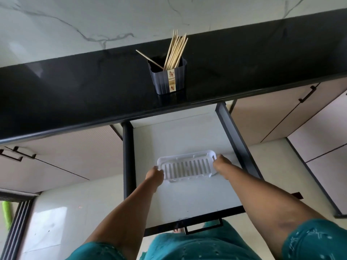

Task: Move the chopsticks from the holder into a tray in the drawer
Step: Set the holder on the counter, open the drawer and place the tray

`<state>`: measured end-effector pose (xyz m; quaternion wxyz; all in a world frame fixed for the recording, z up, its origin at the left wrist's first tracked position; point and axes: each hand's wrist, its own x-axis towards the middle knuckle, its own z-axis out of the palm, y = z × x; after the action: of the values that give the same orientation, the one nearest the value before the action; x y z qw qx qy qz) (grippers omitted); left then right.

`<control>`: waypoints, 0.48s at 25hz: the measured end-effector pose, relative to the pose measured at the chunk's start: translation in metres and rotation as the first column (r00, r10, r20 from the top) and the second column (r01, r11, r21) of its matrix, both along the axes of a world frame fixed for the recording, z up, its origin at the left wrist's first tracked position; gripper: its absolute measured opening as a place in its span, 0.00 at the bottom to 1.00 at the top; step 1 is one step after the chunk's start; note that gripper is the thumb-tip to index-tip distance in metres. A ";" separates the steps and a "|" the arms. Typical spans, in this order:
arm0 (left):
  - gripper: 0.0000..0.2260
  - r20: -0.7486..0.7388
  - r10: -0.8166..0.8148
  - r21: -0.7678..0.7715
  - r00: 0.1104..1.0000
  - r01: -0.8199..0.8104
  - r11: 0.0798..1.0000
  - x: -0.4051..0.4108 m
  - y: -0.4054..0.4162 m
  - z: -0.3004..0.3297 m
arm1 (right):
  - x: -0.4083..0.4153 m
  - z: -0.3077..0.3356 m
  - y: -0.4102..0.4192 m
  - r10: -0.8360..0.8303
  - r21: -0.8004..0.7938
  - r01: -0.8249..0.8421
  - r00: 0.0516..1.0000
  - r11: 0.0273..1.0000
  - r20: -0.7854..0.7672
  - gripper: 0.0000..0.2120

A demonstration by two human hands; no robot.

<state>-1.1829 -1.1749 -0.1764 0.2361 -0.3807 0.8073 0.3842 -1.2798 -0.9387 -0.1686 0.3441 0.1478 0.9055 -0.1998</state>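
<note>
In the open drawer (187,199) below the bench's front edge, your two hands hold a white slotted tray (186,167) by its short ends: your left hand (155,175) grips the left end, your right hand (221,162) the right, fingers curled on the rim. The chopsticks (175,51) are not yet moved; they stand in a dark ribbed holder (167,79) near the front edge of the black bench (75,94), most leaning right in a bundle, one splayed left. They look light, stiff, thin and smooth, likely to slip or scatter, so pinch the bundle around its middle, above the holder's rim. The drawer floor is plain white. Behind the bench rises a marble-veined wall (93,19); pale cabinet doors (281,117) with dark handles flank the drawer.
</note>
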 end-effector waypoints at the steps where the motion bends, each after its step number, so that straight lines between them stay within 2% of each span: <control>1: 0.22 -0.007 0.043 0.025 0.999 -0.043 0.999 -0.003 0.000 -0.004 | -0.005 -0.002 -0.001 -0.005 -0.006 0.005 1.000 1.000 -0.022 0.20; 4: 0.24 -0.015 0.129 0.033 0.992 -0.128 0.991 -0.013 -0.002 -0.013 | -0.024 -0.008 -0.002 -0.039 -0.047 0.036 0.997 0.998 -0.072 0.18; 8: 0.24 -0.019 0.101 -0.034 0.995 -0.101 0.994 -0.022 -0.005 -0.015 | -0.042 -0.014 -0.001 0.001 -0.034 -0.004 0.997 0.999 -0.078 0.17; 12: 0.21 0.021 0.048 -0.095 0.999 -0.045 0.994 -0.028 0.000 -0.016 | -0.051 -0.018 0.005 0.053 0.007 -0.053 0.999 0.999 -0.007 0.16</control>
<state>-1.2106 -1.1754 -0.1924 0.2183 -0.4146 0.8126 0.3466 -1.3311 -0.9333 -0.1862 0.3456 0.1243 0.9110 -0.1879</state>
